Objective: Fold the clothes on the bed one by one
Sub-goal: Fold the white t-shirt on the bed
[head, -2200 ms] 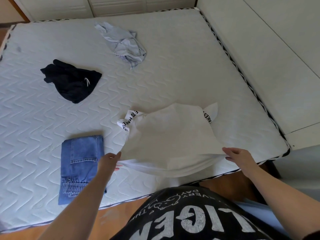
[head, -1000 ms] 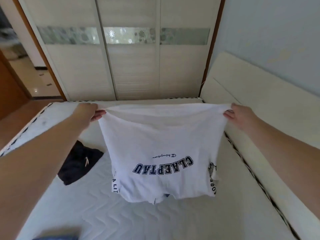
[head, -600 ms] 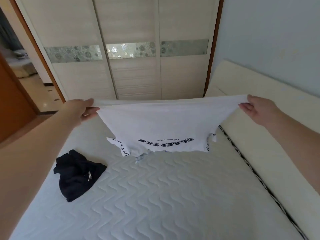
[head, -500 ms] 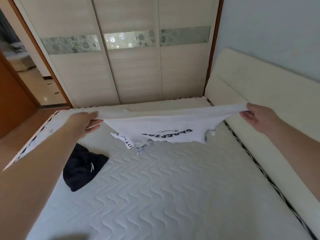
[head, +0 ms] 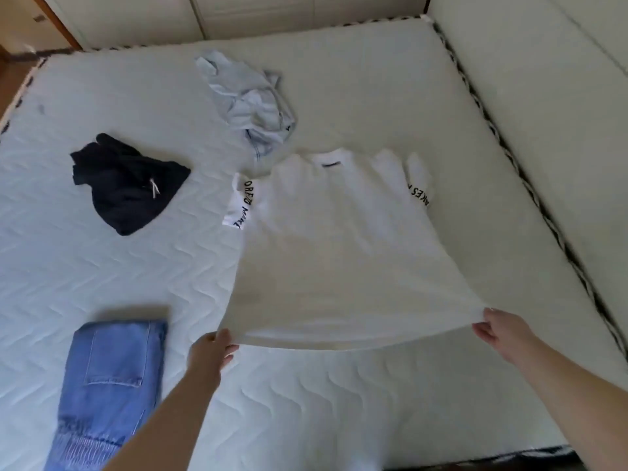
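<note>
A white short-sleeved T-shirt with black lettering on its sleeves (head: pixel 339 239) is spread across the middle of the frame, its collar end and both sleeves lying on the white quilted mattress (head: pixel 339 402) while its hem, toward the lower centre, is lifted clear of the surface. The left hand (head: pixel 210 351) pinches the hem's left corner at lower centre-left, fingers curled round the fabric; the right hand (head: pixel 503 334) grips the right corner at lower right, thumb and fingers closed on the cloth. The plain side of the shirt faces up. Just beyond the collar, toward the upper centre, a crumpled pale blue garment (head: pixel 248 100) lies in a heap, its lower edge just beside the shirt's left shoulder. At left of centre a bunched black garment with a white drawstring (head: pixel 125 185) sits apart from the shirt. In the lower left a folded pair of blue denim jeans (head: pixel 105 385) rests on the mattress, near the left forearm. A cream padded headboard (head: pixel 560 130) runs along the right edge of the frame, and pale wardrobe doors (head: pixel 272 11) line the top.
</note>
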Demonstrator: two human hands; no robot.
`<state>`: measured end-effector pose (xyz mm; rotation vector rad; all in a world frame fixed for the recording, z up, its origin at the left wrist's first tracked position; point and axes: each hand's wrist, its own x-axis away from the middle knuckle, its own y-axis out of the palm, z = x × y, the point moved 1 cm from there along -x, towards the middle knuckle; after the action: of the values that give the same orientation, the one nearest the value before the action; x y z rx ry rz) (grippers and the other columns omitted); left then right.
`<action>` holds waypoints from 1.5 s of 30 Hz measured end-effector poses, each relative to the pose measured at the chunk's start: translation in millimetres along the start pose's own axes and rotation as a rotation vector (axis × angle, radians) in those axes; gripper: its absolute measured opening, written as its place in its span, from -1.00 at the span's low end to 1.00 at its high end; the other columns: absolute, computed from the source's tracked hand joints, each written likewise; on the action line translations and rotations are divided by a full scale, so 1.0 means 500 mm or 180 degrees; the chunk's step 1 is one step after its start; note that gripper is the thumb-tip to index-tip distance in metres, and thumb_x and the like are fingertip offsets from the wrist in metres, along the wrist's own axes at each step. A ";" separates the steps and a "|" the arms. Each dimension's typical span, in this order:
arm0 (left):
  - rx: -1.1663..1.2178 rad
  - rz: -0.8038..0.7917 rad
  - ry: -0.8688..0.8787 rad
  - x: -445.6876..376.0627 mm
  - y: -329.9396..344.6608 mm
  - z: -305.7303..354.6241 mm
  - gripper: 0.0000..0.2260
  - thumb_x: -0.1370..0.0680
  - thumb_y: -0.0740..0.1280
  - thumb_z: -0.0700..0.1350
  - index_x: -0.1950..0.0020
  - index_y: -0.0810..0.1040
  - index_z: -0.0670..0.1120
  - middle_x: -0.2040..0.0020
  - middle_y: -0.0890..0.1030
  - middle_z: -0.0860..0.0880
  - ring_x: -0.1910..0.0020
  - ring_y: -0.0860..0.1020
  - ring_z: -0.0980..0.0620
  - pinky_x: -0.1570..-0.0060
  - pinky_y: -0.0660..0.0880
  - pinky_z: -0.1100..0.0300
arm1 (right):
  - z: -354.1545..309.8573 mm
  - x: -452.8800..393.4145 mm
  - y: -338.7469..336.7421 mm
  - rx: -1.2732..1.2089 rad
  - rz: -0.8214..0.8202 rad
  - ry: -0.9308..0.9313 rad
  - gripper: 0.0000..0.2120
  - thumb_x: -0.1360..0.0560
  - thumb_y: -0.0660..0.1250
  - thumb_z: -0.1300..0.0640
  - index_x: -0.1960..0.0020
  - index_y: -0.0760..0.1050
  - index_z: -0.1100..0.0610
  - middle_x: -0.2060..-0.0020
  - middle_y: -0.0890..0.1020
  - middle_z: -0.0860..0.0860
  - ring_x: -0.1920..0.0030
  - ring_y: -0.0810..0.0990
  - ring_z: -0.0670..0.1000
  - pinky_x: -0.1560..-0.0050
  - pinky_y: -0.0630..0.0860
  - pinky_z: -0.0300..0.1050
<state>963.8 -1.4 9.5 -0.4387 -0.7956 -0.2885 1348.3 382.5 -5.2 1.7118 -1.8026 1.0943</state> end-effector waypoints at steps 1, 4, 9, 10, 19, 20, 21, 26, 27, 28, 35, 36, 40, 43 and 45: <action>-0.0152 0.0055 -0.0061 -0.004 -0.008 -0.055 -0.84 -0.65 0.24 -0.14 -0.13 0.49 -0.21 0.03 0.60 -0.19 0.09 0.59 -0.08 0.11 0.46 0.11 | 0.048 -0.010 -0.016 0.0041 0.0079 0.0037 -0.73 -0.63 0.20 0.28 -0.30 0.40 0.37 -0.11 0.50 0.23 0.21 0.51 0.03 0.42 0.58 -0.24; -0.0468 0.0166 -0.0200 -0.015 -0.040 -0.195 -0.84 -0.62 0.31 -0.10 -0.06 0.54 -0.20 0.10 0.62 -0.16 0.06 0.59 -0.13 0.01 0.52 0.02 | 0.175 -0.024 -0.059 0.0145 0.0151 0.0117 -0.65 -0.64 0.20 0.24 -0.37 0.35 0.40 -0.12 0.51 0.25 0.13 0.54 0.07 0.12 0.63 -0.13; -0.0959 0.0263 -0.0256 -0.032 -0.081 -0.354 -0.80 -0.57 0.38 -0.10 -0.04 0.60 -0.25 0.28 0.57 -0.16 0.28 0.50 -0.11 0.12 0.49 0.02 | 0.321 -0.034 -0.119 0.0460 0.0174 0.0162 -0.66 -0.61 0.28 0.23 -0.34 0.40 0.34 -0.07 0.54 0.20 0.25 0.60 -0.05 0.28 0.62 -0.30; -0.1046 0.0325 -0.0275 -0.034 -0.089 -0.375 -0.81 -0.56 0.39 -0.11 -0.05 0.60 -0.23 0.30 0.55 -0.15 0.33 0.47 -0.09 0.20 0.46 0.07 | 0.340 -0.035 -0.129 0.0508 0.0199 0.0168 -0.66 -0.60 0.30 0.24 -0.33 0.42 0.35 -0.04 0.56 0.19 0.23 0.58 -0.05 0.36 0.59 -0.35; -0.2125 0.0338 -0.0104 -0.007 -0.142 -0.508 -0.70 -0.59 0.34 -0.05 -0.20 0.59 -0.24 0.04 0.63 -0.25 0.04 0.59 -0.29 -0.05 0.52 -0.10 | 0.471 -0.051 -0.225 0.1224 0.0471 0.0084 -0.69 -0.55 0.38 0.21 -0.24 0.52 0.32 0.19 0.59 0.13 0.34 0.57 -0.05 0.41 0.47 -0.38; -0.2228 0.0293 -0.0099 -0.003 -0.144 -0.518 -0.69 -0.59 0.33 -0.05 -0.21 0.58 -0.25 0.03 0.64 -0.26 0.03 0.58 -0.29 -0.04 0.53 -0.09 | 0.480 -0.051 -0.237 0.1393 0.0537 0.0074 -0.67 -0.53 0.41 0.19 -0.24 0.53 0.32 0.13 0.61 0.17 0.28 0.58 -0.01 0.31 0.51 -0.31; -0.2339 0.0252 -0.0124 0.002 -0.146 -0.527 -0.69 -0.60 0.33 -0.05 -0.21 0.58 -0.25 0.01 0.64 -0.25 0.03 0.58 -0.28 -0.02 0.52 -0.07 | 0.493 -0.051 -0.249 0.1569 0.0614 0.0086 -0.64 -0.51 0.43 0.16 -0.24 0.55 0.31 0.08 0.61 0.20 0.18 0.57 0.05 0.19 0.51 -0.20; -0.2603 0.0152 -0.0261 0.023 -0.150 -0.557 -0.64 -0.58 0.35 -0.01 -0.24 0.58 -0.25 -0.11 0.64 -0.26 -0.02 0.58 -0.26 -0.01 0.47 0.00 | 0.511 -0.050 -0.269 0.2110 0.0762 -0.0101 -0.65 -0.49 0.45 0.11 -0.21 0.57 0.27 -0.07 0.64 0.25 -0.03 0.59 0.18 -0.09 0.50 -0.04; -0.2658 0.0090 -0.0241 0.023 -0.150 -0.556 -0.63 -0.59 0.35 0.00 -0.24 0.58 -0.26 -0.11 0.64 -0.26 -0.02 0.59 -0.26 0.00 0.47 0.01 | 0.512 -0.049 -0.268 0.2145 0.0752 -0.0126 -0.65 -0.49 0.45 0.11 -0.21 0.57 0.27 -0.08 0.63 0.25 -0.08 0.60 0.21 -0.12 0.50 -0.03; -0.2699 0.0042 -0.0222 0.023 -0.152 -0.554 -0.63 -0.59 0.35 0.00 -0.24 0.58 -0.26 -0.11 0.64 -0.26 0.00 0.59 -0.24 0.02 0.46 0.03 | 0.512 -0.047 -0.267 0.2204 0.0735 -0.0133 -0.65 -0.49 0.45 0.11 -0.20 0.57 0.27 -0.09 0.63 0.25 -0.11 0.59 0.22 -0.16 0.51 -0.02; -0.2991 -0.0045 -0.0296 0.015 -0.152 -0.571 -0.63 -0.57 0.37 0.00 -0.22 0.59 -0.27 -0.11 0.65 -0.26 0.01 0.60 -0.23 0.00 0.50 0.01 | 0.517 -0.049 -0.268 0.2646 0.0759 0.0023 -0.67 -0.52 0.41 0.08 -0.20 0.55 0.24 -0.14 0.61 0.22 -0.15 0.56 0.22 -0.16 0.46 -0.06; -0.3042 -0.0053 -0.0305 0.017 -0.149 -0.575 -0.63 -0.58 0.37 0.00 -0.21 0.59 -0.27 -0.11 0.65 -0.26 0.00 0.60 -0.24 -0.03 0.53 -0.02 | 0.517 -0.050 -0.267 0.2729 0.0756 0.0066 -0.67 -0.53 0.40 0.08 -0.21 0.54 0.24 -0.16 0.60 0.23 -0.17 0.55 0.23 -0.17 0.46 -0.05; -0.3225 0.0191 -0.0300 0.024 -0.125 -0.562 -0.70 -0.57 0.36 -0.06 -0.26 0.54 -0.16 -0.16 0.63 -0.21 -0.02 0.60 -0.22 -0.02 0.52 0.01 | 0.505 -0.038 -0.254 0.3183 0.0831 0.0010 -0.71 -0.56 0.32 0.16 -0.26 0.43 0.19 -0.23 0.52 0.24 -0.18 0.51 0.26 -0.17 0.45 0.05; -0.2695 0.0768 -0.0010 0.026 -0.085 -0.516 -0.69 -0.55 0.36 -0.14 -0.27 0.46 -0.11 -0.16 0.60 -0.18 -0.03 0.56 -0.18 0.08 0.45 0.02 | 0.494 -0.022 -0.226 0.3621 0.0956 -0.0736 -0.56 -0.53 0.30 0.18 -0.38 0.31 0.20 -0.29 0.40 0.28 -0.25 0.42 0.31 -0.26 0.35 0.17; -0.2584 0.0833 0.0531 0.023 -0.035 -0.475 -0.73 -0.55 0.35 -0.16 -0.25 0.47 -0.10 -0.14 0.58 -0.16 -0.06 0.54 -0.16 0.03 0.47 -0.03 | 0.487 -0.015 -0.189 0.3714 0.0844 -0.1431 -0.50 -0.51 0.30 0.21 -0.42 0.29 0.24 -0.29 0.39 0.30 -0.26 0.39 0.34 -0.29 0.31 0.21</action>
<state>1112.1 -132.2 -124.0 -1.2535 -0.4210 -0.3922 1492.1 205.9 -133.5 2.5204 -1.7586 2.3326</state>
